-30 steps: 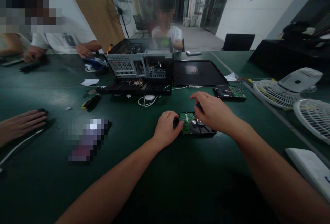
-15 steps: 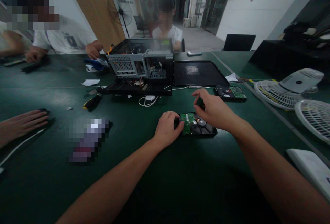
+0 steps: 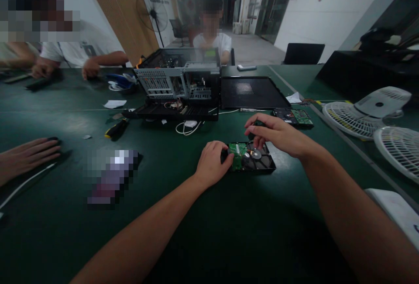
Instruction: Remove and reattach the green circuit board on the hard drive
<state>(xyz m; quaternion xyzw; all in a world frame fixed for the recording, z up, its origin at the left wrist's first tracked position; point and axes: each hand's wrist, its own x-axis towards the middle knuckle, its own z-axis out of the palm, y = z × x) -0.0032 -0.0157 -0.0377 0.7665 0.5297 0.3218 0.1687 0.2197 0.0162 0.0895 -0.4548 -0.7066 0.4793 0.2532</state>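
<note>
The right hand (image 3: 276, 132) is now opening out over the hard drive (image 3: 266, 163): half a second ago its thumb and fingers were bunching above the board, whereas now the fingers are spreading and the lower ones are dipping toward the drive. The drive itself is lying flat just right of the frame's centre, unmoved, with more of its right half, including the round metal hub (image 3: 257, 155), now showing. Something dark is showing among the right fingers, but I cannot tell what it is or whether they are gripping it. The left hand (image 3: 212, 161) is keeping its hold, closing on the drive's left end with the thumb near the green circuit board (image 3: 237, 153). For the work on the drive, this looks like a change of finger position over a steadied part, the board seemingly staying in place. In the upper left, a co-worker's hand (image 3: 91, 69) is now resting farther left.
</note>
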